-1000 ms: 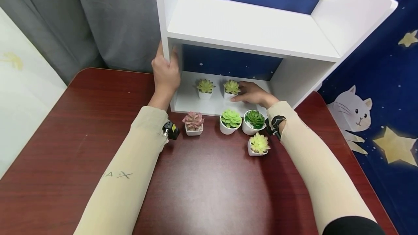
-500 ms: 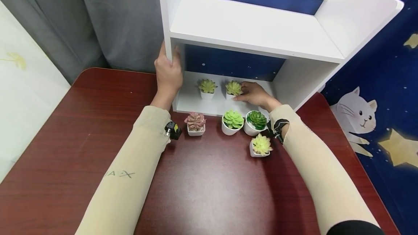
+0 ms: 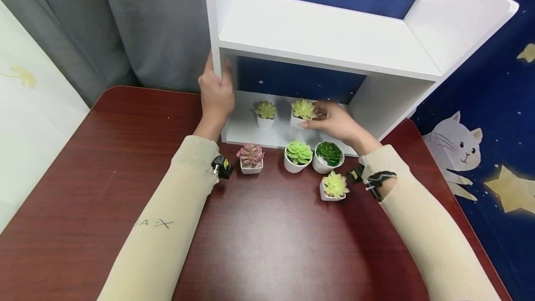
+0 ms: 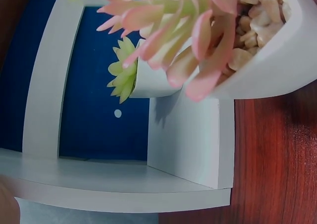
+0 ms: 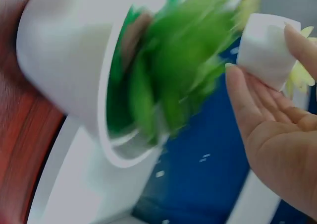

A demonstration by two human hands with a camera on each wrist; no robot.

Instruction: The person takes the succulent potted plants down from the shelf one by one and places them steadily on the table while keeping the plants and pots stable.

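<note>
My left hand point(image 3: 216, 96) grips the left side panel of a white shelf unit point(image 3: 330, 31). My right hand point(image 3: 336, 122) holds a small potted succulent point(image 3: 303, 109) with yellow-green leaves in the bottom compartment. In the right wrist view, fingers and thumb point(image 5: 301, 48) are on opposite sides of its white pot point(image 5: 270, 48). A similar potted succulent point(image 3: 266, 111) stands to its left on the bottom board. In the left wrist view, a pinkish succulent point(image 4: 198, 40) fills the foreground. Whether the held pot touches the board is hard to tell.
On the red-brown table point(image 3: 267, 245) before the shelf stand a pink succulent point(image 3: 251, 158), a light green one point(image 3: 298, 154), a dark green one point(image 3: 329, 156) and a yellow one point(image 3: 334, 186). A grey curtain point(image 3: 159, 27) hangs at left; a blue wall point(image 3: 501, 124) is at right.
My right hand and forearm have shifted right and nearer. The held succulent has moved slightly right and appears raised or tilted. My left hand keeps its grip on the panel.
</note>
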